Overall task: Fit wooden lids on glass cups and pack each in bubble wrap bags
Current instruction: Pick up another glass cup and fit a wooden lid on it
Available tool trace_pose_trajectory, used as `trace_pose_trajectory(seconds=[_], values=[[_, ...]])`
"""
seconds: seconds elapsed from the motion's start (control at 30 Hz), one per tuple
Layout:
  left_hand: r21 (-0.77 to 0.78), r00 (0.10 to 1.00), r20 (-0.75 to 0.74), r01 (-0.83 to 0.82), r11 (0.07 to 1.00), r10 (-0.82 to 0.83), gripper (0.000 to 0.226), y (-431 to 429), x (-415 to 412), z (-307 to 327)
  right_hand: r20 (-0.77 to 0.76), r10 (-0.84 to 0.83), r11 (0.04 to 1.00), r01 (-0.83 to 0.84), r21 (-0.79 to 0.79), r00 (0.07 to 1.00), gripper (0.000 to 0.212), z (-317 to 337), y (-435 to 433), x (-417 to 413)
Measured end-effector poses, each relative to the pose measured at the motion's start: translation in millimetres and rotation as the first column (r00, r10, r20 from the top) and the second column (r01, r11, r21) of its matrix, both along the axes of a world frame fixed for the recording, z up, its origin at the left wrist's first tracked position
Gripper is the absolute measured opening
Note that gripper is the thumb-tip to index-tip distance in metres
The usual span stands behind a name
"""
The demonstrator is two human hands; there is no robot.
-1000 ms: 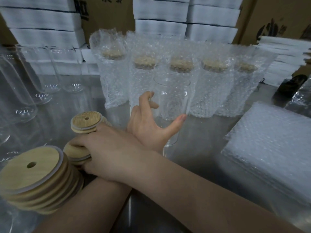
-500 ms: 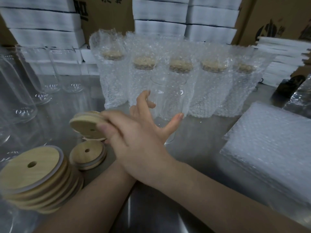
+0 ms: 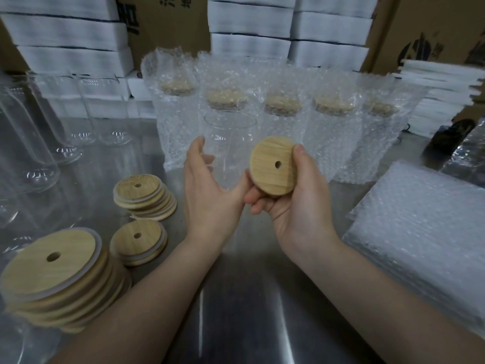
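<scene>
An open clear glass cup (image 3: pixel 231 137) stands upright on the steel table (image 3: pixel 249 316), in front of the wrapped row. My left hand (image 3: pixel 210 195) wraps around its lower left side, fingers behind it and thumb in front. Just right of the cup, my right hand (image 3: pixel 294 214) holds a round wooden lid (image 3: pixel 271 166) with a small hole. The lid is tilted towards me at about mid-height of the cup, beside it and not on the rim. A flat pile of bubble wrap bags (image 3: pixel 425 232) lies at the right.
Three stacks of wooden lids sit at the left: a near stack (image 3: pixel 52 269), a small stack (image 3: pixel 139 240) and a farther stack (image 3: pixel 143 193). Several wrapped, lidded cups (image 3: pixel 330 132) stand in a row behind. Empty glasses (image 3: pixel 34 153) crowd the far left. White foam boxes (image 3: pixel 249 30) line the back.
My right hand lifted a lid from the stacks at the left and carried it rightwards across my left arm to beside the cup. The arms are uncrossed. My left hand stayed on the cup.
</scene>
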State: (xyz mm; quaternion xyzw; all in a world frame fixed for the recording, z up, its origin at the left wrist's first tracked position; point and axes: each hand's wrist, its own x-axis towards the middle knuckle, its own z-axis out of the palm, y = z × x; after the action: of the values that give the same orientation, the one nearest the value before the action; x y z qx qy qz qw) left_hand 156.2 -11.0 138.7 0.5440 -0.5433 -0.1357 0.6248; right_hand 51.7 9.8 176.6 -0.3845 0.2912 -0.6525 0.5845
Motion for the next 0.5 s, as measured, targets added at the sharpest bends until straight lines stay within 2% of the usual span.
trace_pose_trajectory(seconds=[0.13,0.3,0.5], values=[[-0.009,1.0,-0.019,-0.014,1.0,0.013,0.089,-4.3,3.5,-3.0,-0.01,-0.041,0.999,0.041,0.006,0.999,0.016,-4.9,-8.2,-3.6],[-0.011,0.998,-0.058,-0.032,0.999,0.031,0.089,-5.3,7.7,-2.6,-0.02,-0.023,1.0,0.023,-0.02,1.0,0.052,-9.2,-12.6,-5.6],[-0.018,0.994,-0.106,-0.014,1.0,0.012,0.096,-3.7,7.0,1.3,-0.11,-0.106,0.994,0.108,0.006,0.988,0.047,-12.0,-19.5,-6.9]])
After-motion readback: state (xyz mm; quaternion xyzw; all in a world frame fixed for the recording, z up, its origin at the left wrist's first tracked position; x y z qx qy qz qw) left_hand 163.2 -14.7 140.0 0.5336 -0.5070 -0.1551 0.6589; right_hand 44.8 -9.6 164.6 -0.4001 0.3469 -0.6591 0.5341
